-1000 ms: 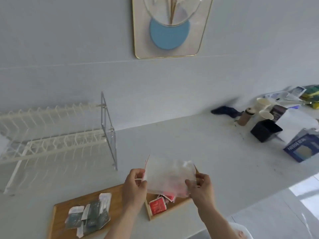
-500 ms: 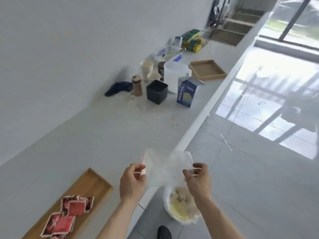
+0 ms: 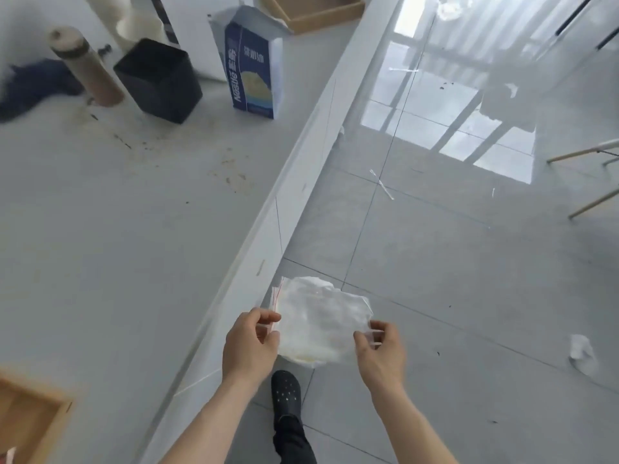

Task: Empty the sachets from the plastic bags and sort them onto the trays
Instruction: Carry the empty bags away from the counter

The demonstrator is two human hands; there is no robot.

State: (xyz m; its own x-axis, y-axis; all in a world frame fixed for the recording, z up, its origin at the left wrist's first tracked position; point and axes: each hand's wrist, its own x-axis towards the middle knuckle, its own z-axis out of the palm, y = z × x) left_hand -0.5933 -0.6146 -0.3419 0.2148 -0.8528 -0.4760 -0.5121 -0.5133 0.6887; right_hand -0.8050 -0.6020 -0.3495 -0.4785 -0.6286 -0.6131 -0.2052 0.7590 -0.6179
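Note:
A clear plastic bag [image 3: 320, 318] with a red zip strip hangs flat between my two hands, out past the counter's front edge and over the floor. My left hand [image 3: 249, 346] pinches its left edge at the zip. My right hand [image 3: 380, 351] pinches its right edge. I see no sachets inside the bag. A corner of one wooden tray [image 3: 30, 420] shows at the bottom left on the white counter [image 3: 134, 229]. Another wooden tray [image 3: 311, 10] lies at the counter's far end.
On the far counter stand a blue and white carton [image 3: 253, 72], a black square cup [image 3: 160, 82], a brown cylinder [image 3: 87, 68] and a dark cloth [image 3: 33, 85]. Crumbs dot the counter. My black shoe [image 3: 286, 393] is on the tiled floor, with crumpled paper [image 3: 582, 353] to the right.
My view has swung right and down, from the wall and trays to the counter edge and floor. Both hands have kept hold of the bag, now over the floor.

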